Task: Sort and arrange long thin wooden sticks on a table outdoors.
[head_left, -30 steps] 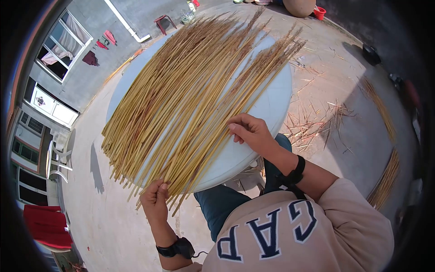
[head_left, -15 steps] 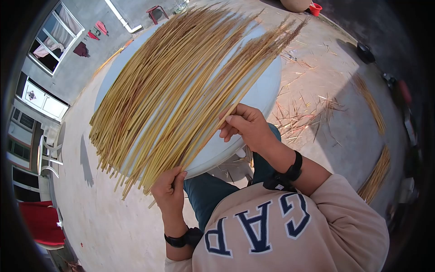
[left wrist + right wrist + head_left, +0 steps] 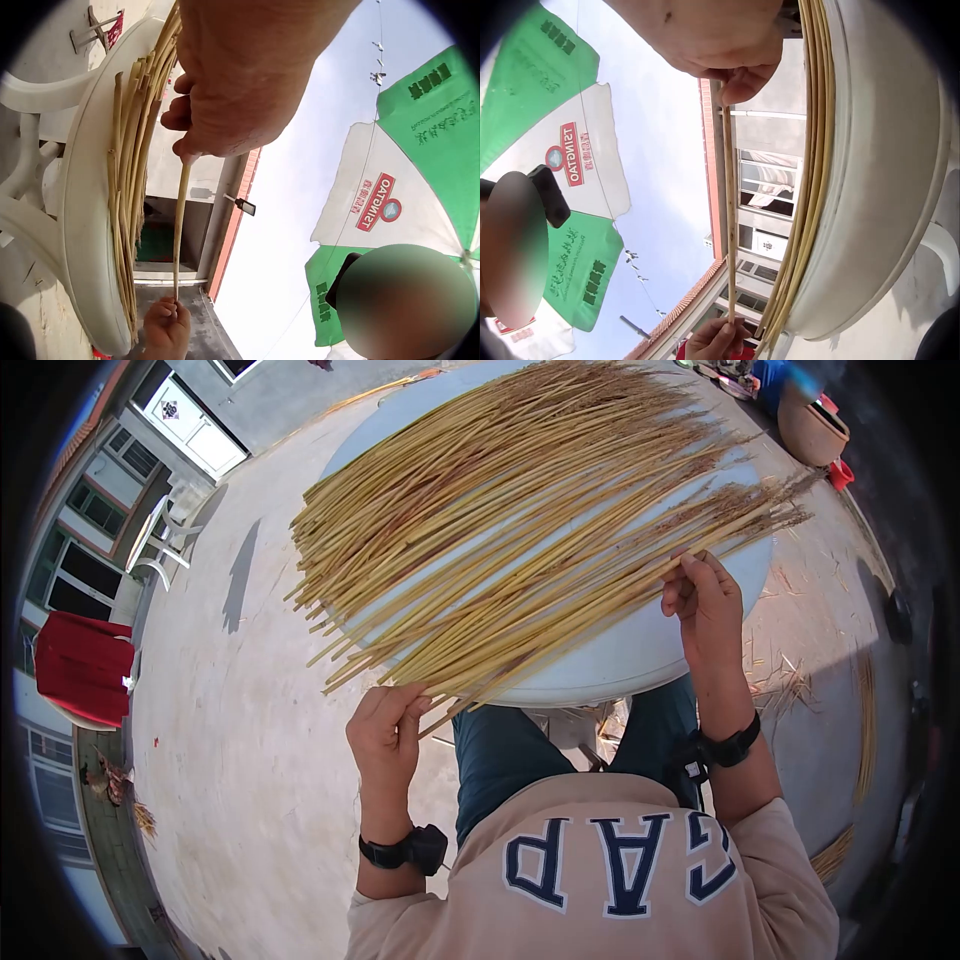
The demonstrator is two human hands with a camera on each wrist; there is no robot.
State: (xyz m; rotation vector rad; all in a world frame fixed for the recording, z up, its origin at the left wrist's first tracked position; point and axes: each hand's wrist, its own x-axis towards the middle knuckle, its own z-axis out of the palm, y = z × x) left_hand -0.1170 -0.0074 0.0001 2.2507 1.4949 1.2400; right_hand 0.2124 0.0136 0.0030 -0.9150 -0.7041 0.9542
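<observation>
Long dry stalks point(image 3: 480, 530) with feathery brown heads lie side by side across a round pale table point(image 3: 610, 678). The left hand point(image 3: 388, 735) pinches the butt end of one stalk at the table's near edge. Farther along, the right hand point(image 3: 705, 605) pinches that same stalk between thumb and fingers. Both wrist views show the single stalk point(image 3: 180, 225) stretched between the hands, held apart from the layer on the table. In the right wrist view the right hand point(image 3: 720, 45) is close and the left hand point(image 3: 718, 341) is at the far end.
Stalk bundles point(image 3: 866, 730) lie on the ground at the right, with scattered scraps near the table. A large clay pot point(image 3: 812, 432) and a red bucket point(image 3: 841, 474) stand at the back right. A white chair point(image 3: 160, 545) is at the left.
The head view has turned, so the table sits farther right. The hands have moved farther apart, the right one sliding out toward the feathery ends, with a stalk now between them.
</observation>
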